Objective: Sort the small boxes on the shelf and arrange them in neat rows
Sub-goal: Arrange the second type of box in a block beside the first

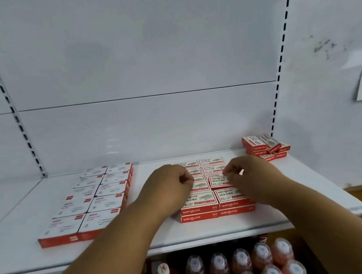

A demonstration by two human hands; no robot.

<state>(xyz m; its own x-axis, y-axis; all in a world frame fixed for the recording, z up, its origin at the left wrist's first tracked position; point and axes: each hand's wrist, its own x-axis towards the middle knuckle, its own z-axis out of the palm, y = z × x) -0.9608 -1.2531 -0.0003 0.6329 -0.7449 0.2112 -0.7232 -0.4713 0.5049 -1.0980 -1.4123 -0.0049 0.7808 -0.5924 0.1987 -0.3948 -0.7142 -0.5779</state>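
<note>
Right now, from the head view, my right hand [247, 174] pinches a skewed box [220, 181] atop the middle stack on the shelf [167, 236], its long axis running left-right; my left hand [170, 183], curled, sits just left, seemingly empty.

White shelf [16, 253] carries 3 groups of boxes [216, 200].
</note>
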